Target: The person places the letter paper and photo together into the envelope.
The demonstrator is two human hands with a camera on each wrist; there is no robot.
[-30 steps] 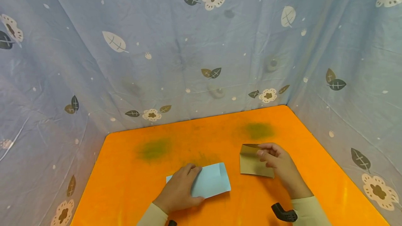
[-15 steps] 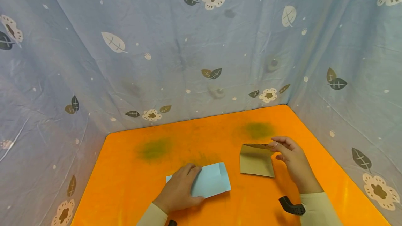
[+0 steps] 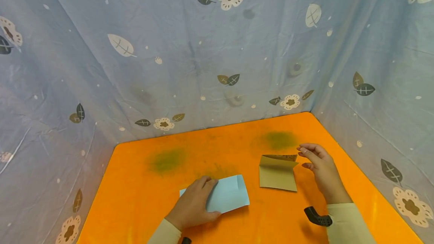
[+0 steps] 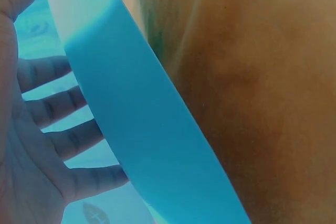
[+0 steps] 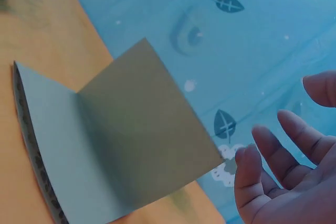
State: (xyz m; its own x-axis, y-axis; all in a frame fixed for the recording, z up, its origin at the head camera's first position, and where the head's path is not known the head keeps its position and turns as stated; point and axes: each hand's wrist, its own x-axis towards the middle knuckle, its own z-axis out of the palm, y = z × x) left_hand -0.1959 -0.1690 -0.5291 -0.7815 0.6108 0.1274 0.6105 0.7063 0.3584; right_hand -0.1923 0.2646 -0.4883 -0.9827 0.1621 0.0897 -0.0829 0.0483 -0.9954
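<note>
My left hand (image 3: 196,207) holds a light blue folded paper (image 3: 229,195) near the front middle of the table. In the left wrist view the thumb lies at the top end of the blue paper (image 4: 142,108), and the other fingers reach behind it. A tan folded paper (image 3: 276,175) stands to the right, its upper part creased upward, with a dark pattern showing on its back fold. Just right of it is my right hand (image 3: 323,172), fingers loosely bent and holding nothing. The right wrist view shows a gap between this hand (image 5: 294,182) and the tan paper's raised panel (image 5: 147,114).
An orange table (image 3: 217,142) with greenish smudges lies under both papers. Blue curtains (image 3: 203,48) printed with leaves and flowers enclose its back and sides. A black curved piece (image 3: 317,217) sits at the right wrist.
My right hand has drawn away from the tan paper, to the right and slightly back, and let it go. The tan paper's fold now shows fully. My left hand and the blue paper stay put.
</note>
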